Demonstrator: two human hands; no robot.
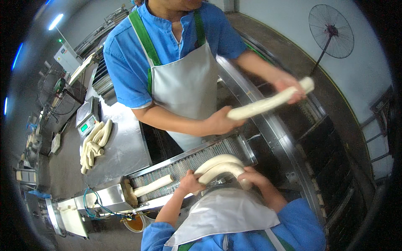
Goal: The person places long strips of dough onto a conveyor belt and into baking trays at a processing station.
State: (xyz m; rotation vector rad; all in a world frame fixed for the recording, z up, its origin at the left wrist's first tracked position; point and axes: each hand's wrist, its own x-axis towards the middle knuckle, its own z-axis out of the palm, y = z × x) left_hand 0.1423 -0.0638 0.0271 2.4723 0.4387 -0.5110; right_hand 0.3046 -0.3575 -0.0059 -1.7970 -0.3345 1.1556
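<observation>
Head-worn fisheye view, looking steeply down, left hand [191, 183] and right hand [253, 177] near, co-worker [184, 79] opposite, across the belt [184, 162]

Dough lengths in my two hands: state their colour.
The dough lengths are creamy white; best seen in the head view.

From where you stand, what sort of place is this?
Probably a dough workshop: pale, dough-like rolls, a metal mesh conveyor, and a digital scale beside a heap of similar rolls.
</observation>
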